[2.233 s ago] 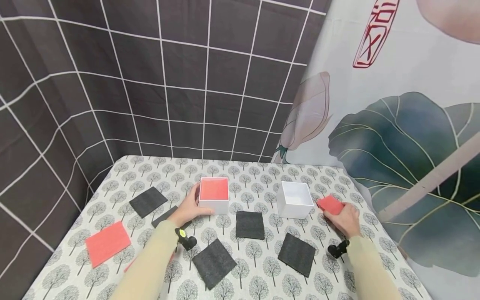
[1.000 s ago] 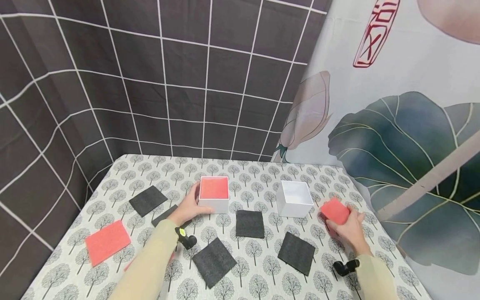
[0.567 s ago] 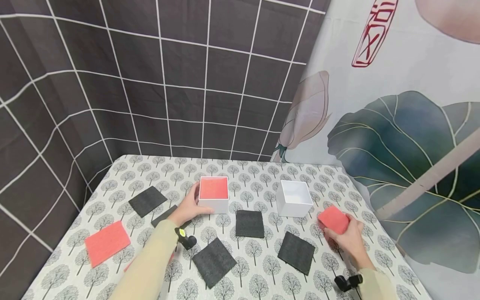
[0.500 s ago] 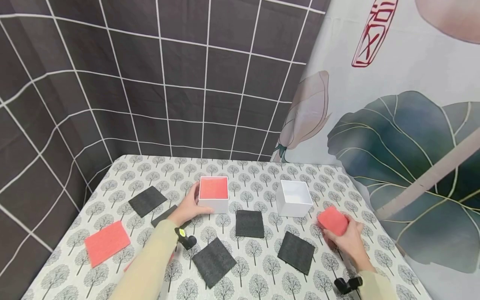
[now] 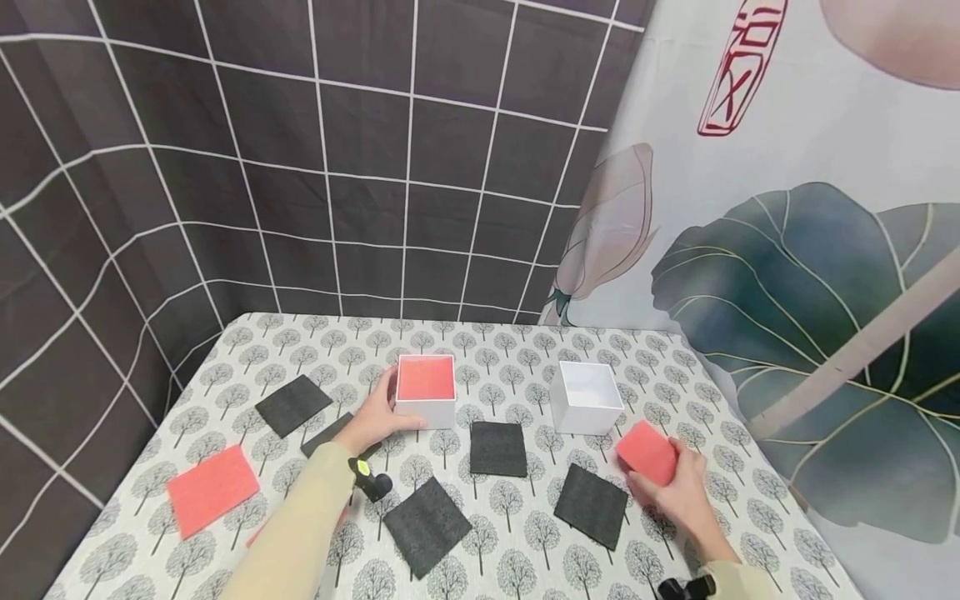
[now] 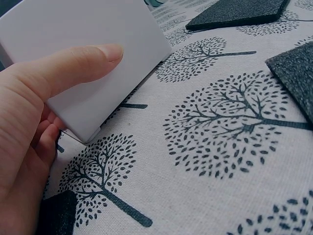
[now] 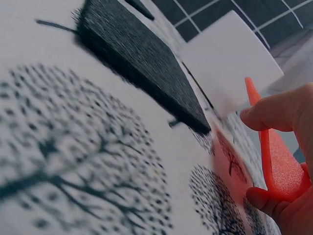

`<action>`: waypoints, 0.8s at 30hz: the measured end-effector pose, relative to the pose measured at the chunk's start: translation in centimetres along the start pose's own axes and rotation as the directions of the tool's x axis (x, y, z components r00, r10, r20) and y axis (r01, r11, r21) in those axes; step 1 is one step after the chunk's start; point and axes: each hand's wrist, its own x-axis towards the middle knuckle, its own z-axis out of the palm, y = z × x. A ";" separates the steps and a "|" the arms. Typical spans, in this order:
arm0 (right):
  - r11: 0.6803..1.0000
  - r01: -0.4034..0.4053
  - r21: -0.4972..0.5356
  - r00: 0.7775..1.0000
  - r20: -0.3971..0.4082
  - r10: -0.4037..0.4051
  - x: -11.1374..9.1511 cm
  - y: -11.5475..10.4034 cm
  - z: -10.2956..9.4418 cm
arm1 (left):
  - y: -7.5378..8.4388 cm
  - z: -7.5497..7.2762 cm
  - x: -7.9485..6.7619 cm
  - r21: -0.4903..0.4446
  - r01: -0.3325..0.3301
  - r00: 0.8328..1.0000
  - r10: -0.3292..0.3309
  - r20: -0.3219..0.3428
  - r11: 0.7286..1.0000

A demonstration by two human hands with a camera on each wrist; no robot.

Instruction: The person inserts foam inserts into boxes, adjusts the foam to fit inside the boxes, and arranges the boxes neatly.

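My left hand [image 5: 378,419] grips a white square box [image 5: 426,413] from its left side, thumb across the front. Inside that box a red felt piece [image 5: 425,379] shows near the rim. In the left wrist view the thumb presses the box wall [image 6: 102,29], and other fingers are partly hidden behind it. My right hand [image 5: 686,492] pinches a red felt square [image 5: 648,452] at its edge, above the cloth. The right wrist view shows this felt [image 7: 281,161] bent between thumb and fingers. A second white box [image 5: 588,417] stands behind and left of the right hand, its interior white.
Several black felt squares lie about, among them one between the boxes [image 5: 498,448], one at the front [image 5: 427,527] and one near the right hand [image 5: 592,505]. A red square [image 5: 213,490] lies at the left; another is mostly under my left sleeve [image 5: 288,525].
My right hand has lifted the red felt square off the cloth and brought it nearer to me, then leftward. The left hand stays on its box.
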 end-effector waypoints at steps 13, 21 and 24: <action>0.994 0.106 0.023 0.994 0.007 -0.106 -1.5 -1.7 1.2 | -2.2 -0.3 1.0 0.018 -0.022 0.999 0.022 -0.025 1.000; 0.987 0.132 0.087 0.991 0.013 -0.134 -2.3 -2.7 2.1 | -2.0 -0.2 0.8 -0.005 -0.017 1.000 0.017 -0.015 1.000; 0.986 0.112 0.122 0.993 0.025 -0.116 -2.6 -3.1 2.4 | -2.0 -0.2 0.8 -0.014 -0.017 1.000 0.017 -0.010 1.000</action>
